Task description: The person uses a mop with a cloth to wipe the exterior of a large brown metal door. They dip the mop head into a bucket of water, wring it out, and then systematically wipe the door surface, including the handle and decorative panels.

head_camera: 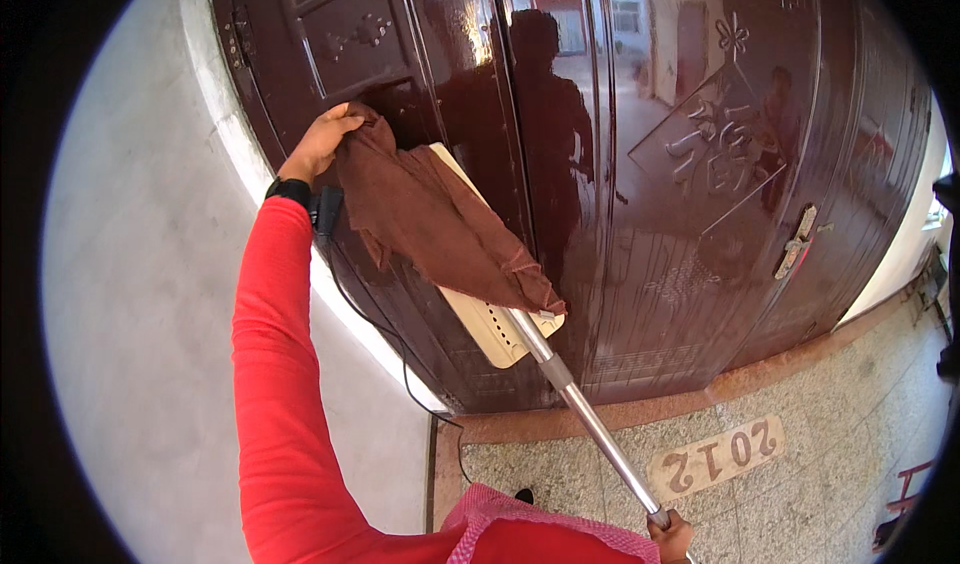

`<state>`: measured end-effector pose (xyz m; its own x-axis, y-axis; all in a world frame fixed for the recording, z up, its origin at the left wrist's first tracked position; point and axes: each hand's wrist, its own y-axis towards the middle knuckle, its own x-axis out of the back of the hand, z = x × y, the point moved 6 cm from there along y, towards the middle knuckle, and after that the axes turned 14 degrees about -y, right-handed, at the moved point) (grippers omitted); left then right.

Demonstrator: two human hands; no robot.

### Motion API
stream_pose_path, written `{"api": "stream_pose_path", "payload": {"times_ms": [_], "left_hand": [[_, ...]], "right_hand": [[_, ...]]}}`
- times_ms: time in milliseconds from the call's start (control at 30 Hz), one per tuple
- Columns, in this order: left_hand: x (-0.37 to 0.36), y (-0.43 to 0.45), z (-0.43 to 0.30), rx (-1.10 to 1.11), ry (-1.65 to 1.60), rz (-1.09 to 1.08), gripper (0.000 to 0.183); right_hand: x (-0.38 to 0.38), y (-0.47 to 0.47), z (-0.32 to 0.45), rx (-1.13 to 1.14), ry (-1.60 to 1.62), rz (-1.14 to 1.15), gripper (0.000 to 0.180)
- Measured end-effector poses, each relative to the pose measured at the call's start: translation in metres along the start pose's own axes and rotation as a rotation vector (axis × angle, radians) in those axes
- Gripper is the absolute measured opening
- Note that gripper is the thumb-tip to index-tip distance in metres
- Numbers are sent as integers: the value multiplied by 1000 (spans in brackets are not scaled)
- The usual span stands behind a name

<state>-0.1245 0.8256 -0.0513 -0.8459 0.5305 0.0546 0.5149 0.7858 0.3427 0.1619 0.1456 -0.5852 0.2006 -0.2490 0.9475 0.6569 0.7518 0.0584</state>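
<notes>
My left hand (324, 140), with a black band on its wrist, pinches the upper corner of a brown cloth (442, 219). The cloth lies over the cream flat mop head (480, 331), whose lower edge and a strip of the upper edge show. From the mop head a metal telescopic pole (600, 421) runs down to the right. My right hand (671, 535) grips this pole near the picture's bottom edge. Behind the mop head stands a glossy dark red-brown door (555, 264); whether the head touches it I cannot tell.
A pale wall (165, 264) borders the door at left. A black cable (405, 369) hangs near my left wrist down to the floor. The door handle plate (796, 241) is at right. Speckled stone floor (810, 474) with an inlaid number lies below, and a red metal frame (911, 485) stands at far right.
</notes>
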Motion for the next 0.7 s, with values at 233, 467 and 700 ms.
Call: {"api": "stream_pose_path", "payload": {"times_ms": [233,467,700], "left_hand": [[-17,19,-24,-248,-24,-42,22],[-50,32,-51,-273,153,57,26],[-58,-20,24,717,875,454,48]], "right_hand": [[-23,-17,-13,-36,273,164,20],[-13,-55,-34,-32,295,107,18],[-29,-63,-17,2,385,-70,14]]}}
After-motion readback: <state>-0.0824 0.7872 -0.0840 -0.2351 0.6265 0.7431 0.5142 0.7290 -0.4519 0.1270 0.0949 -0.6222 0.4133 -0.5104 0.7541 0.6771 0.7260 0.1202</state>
